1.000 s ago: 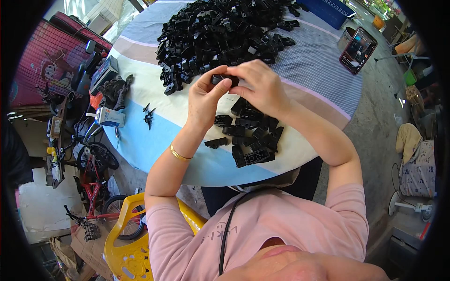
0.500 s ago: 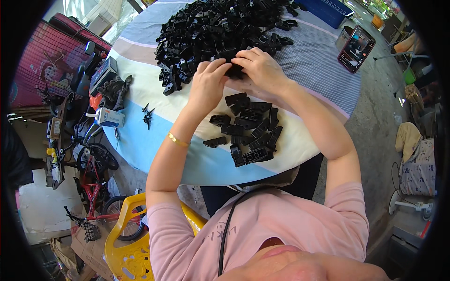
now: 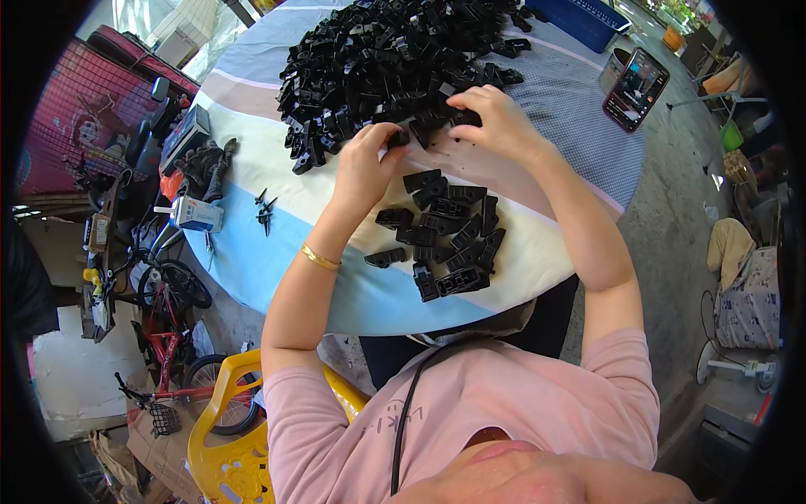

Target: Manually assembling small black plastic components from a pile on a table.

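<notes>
Nearest me, close to the near edge of the round table (image 3: 252, 277), lies a small cluster of black plastic parts (image 3: 445, 231), blocky moulded pieces with ribs and square recesses, matt in finish, laid flat and touching one another on the striped cloth. The cloth is smooth, with bands of pale blue, cream and tan near me and a fine grey check farther off.

My left hand (image 3: 365, 168) rests just beyond that cluster, fingers curled and pinched on one small black part (image 3: 397, 137) at the edge of the heap; a thin gold bangle (image 3: 320, 258) circles that wrist. My right hand (image 3: 497, 124) is a little farther out, palm down, fingers bent over the near fringe of the heap; they press on black pieces, but I cannot tell whether they actually grip one.

Beyond both hands the big heap of black parts (image 3: 378, 59) spreads across the middle of the table, the same angular shapes jumbled and overlapping.

Toward the left edge sit a few tiny dark spiky bits (image 3: 265, 207), a small blue and white carton (image 3: 197, 214) and a pair of dark knitted gloves (image 3: 206, 168). At the far right edge a phone (image 3: 635, 88) with a red case stands tilted against a round tin (image 3: 610, 69), and a blue plastic crate (image 3: 579, 18) sits at the far edge.
</notes>
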Available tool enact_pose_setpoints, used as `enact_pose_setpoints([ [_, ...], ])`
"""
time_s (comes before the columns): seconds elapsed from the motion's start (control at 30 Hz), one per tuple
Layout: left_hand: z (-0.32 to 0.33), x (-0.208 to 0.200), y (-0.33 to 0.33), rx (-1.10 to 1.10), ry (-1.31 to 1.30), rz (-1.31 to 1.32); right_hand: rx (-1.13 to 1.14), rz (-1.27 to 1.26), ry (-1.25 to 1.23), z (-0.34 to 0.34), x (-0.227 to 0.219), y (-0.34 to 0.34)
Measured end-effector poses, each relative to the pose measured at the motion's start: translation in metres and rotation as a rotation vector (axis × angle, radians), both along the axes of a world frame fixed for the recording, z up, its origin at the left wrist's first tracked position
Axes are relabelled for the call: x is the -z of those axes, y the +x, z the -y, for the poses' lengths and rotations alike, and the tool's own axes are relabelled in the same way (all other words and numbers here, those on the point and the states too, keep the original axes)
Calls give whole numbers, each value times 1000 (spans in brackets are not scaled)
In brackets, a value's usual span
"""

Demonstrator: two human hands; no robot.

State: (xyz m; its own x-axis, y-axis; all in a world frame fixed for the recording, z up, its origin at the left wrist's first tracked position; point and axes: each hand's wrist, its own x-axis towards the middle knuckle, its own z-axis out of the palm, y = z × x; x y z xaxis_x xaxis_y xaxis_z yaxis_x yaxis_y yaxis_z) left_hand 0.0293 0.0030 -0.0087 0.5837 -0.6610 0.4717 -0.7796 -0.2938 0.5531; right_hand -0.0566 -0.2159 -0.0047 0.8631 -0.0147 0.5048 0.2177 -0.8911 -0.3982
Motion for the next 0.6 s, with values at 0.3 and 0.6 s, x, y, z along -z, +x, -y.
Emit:
enact_pose_setpoints([
  [0.3,-8,-9,-3,154,-271,-998,79,-144,50,3,-5,-5],
  [0.6,-2,-10,-21,249,-460,-1193,-186,74,547,-65,-15,-13],
])
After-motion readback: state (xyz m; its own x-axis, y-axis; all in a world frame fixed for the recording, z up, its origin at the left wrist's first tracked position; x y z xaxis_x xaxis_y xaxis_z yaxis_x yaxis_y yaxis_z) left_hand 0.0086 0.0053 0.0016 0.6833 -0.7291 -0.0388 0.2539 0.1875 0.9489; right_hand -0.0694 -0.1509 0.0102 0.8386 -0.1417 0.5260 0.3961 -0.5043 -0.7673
